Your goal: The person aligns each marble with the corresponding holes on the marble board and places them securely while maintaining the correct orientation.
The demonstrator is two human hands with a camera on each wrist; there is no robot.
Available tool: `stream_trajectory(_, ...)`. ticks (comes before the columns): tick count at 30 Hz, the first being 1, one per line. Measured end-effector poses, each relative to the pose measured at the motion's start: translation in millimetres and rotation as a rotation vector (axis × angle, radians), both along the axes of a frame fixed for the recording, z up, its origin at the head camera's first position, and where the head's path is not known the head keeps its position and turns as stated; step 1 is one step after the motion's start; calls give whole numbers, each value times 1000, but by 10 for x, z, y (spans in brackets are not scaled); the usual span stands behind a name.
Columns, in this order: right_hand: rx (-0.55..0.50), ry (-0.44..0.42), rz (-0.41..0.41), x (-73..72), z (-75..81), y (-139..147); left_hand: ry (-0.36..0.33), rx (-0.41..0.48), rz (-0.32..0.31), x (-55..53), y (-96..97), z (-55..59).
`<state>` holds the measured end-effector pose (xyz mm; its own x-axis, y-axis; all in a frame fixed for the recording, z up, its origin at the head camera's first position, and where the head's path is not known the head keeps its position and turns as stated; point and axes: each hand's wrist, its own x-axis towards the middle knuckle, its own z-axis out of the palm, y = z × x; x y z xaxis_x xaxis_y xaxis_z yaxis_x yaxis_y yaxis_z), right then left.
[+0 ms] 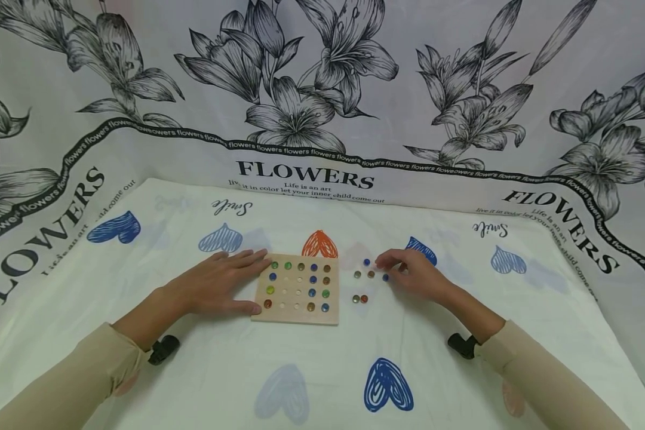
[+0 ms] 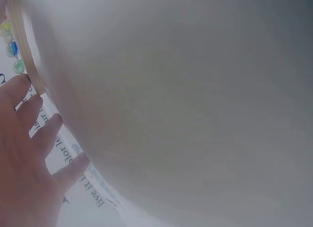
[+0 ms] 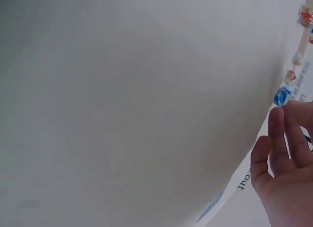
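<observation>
A square wooden board [image 1: 295, 318] with round hollows lies flat on the table, coloured glass marbles in its outer columns and along its far row. Several hollows in its middle are bare. My left hand [image 1: 215, 280] spreads along the board's left edge, fingertips at the far corner and thumb near the front one. Right of the board, my right hand [image 1: 416, 275] hovers low, fingers loosely bent. Its fingertips are right at a blue marble [image 1: 385, 278], seen also as a blue marble [image 3: 282, 96] in the right wrist view. Another blue marble [image 1: 366, 262] lies just left of them.
Between board and right hand lie several loose marbles, among them a red marble [image 1: 364, 298] and a brownish marble [image 1: 371, 274]. A white cloth [image 1: 220, 370] printed with hearts covers the table. Behind it rises a flower-printed curtain [image 1: 408, 131].
</observation>
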<state>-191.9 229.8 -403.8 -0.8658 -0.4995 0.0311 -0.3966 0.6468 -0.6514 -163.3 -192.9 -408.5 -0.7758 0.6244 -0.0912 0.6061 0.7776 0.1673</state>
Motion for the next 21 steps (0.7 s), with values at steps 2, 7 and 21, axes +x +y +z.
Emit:
stream_trajectory(2, 0, -12, 15, 13, -13, 34, 0, -1, 4, 1, 0, 5)
stream_trajectory(7, 10, -18, 31, 32, -37, 66, 3, 0, 6, -4, -2, 2)
stream_trajectory(21, 42, -15, 20, 62, -71, 29, -6, 14, 14, 4, -15, -24)
